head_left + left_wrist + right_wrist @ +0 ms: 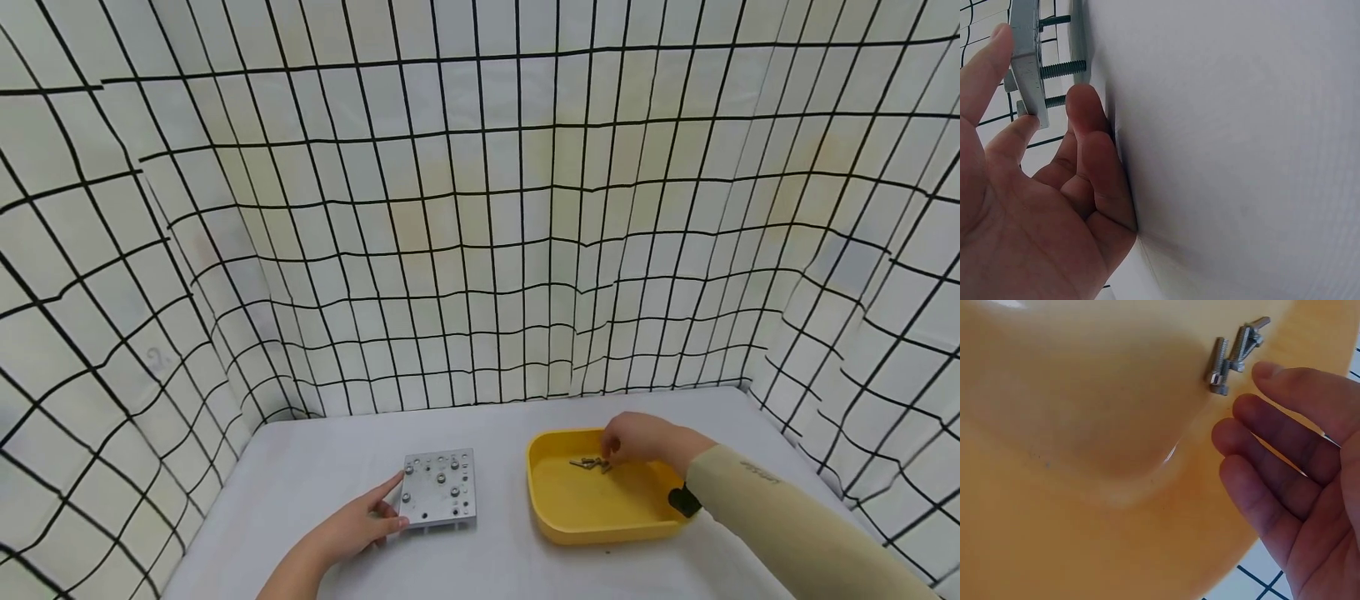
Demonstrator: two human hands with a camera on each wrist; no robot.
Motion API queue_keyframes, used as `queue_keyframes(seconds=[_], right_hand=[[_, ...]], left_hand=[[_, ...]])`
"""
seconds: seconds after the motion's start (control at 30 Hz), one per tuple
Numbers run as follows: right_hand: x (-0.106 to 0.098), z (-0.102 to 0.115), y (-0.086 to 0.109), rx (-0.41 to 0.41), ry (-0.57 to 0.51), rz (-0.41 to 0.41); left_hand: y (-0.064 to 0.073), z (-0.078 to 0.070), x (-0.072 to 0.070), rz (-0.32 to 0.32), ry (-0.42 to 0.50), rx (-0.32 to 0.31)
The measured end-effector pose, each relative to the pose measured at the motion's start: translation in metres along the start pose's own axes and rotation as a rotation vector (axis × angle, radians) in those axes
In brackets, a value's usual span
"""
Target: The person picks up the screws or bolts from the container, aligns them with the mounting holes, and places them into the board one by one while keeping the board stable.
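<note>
Left hand (360, 529) grips a flat, square plate (431, 500) of silvery metal by its edge, to the left of a yellow tray (585, 512). Two digits meet the plate's side while the others bend low beside threaded shanks (1063, 69) jutting from its underside. Round bolt heads (441, 478) and small dark holes dot the plate's smooth upper face.

Over the tray's far side, the right hand (641, 437) reaches down from the right, wrist bent, with a tan sleeve (787, 525) covering the forearm. Its visible fingers are loosely curved around nothing, thumb apart from the rest.

Inside the tray, a glossy vessel with rounded corners and a raised rim, a small cluster of loose metal bolts (1218, 359) lies toward the far side, just beside the fingertips. White cloth-like surface (498, 575) spreads beneath the tray; black-gridded white sheeting (498, 212) hangs beyond it.
</note>
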State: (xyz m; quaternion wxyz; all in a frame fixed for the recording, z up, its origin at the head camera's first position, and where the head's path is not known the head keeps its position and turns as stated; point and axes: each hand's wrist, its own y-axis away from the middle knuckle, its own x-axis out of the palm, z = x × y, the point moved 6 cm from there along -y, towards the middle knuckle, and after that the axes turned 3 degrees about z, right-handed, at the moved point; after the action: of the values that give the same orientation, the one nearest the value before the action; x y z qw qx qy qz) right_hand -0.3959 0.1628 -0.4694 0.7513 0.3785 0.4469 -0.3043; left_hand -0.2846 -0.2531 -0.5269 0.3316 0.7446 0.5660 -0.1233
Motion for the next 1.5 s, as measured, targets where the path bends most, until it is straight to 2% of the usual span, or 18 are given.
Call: queue_keyframes(seconds=[0.3,0.73,1.23,1.5], right_hand=[[0.013,-0.012,-0.004,0.022,0.062,0.022],[0.019,-0.009,-0.007,0.029,0.068,0.027],[0.027,-0.014,-0.009,0.098,0.020,0.052],[0.027,-0.011,-0.010,0.093,0.043,0.062]], left_hand=[[-0.001,-0.002,0.002,0.015,0.004,0.033],[-0.001,-0.001,0.001,0.013,0.007,0.038],[-0.003,0.004,0.001,0.018,0.002,0.046],[-0.001,0.003,0.000,0.024,0.010,0.055]])
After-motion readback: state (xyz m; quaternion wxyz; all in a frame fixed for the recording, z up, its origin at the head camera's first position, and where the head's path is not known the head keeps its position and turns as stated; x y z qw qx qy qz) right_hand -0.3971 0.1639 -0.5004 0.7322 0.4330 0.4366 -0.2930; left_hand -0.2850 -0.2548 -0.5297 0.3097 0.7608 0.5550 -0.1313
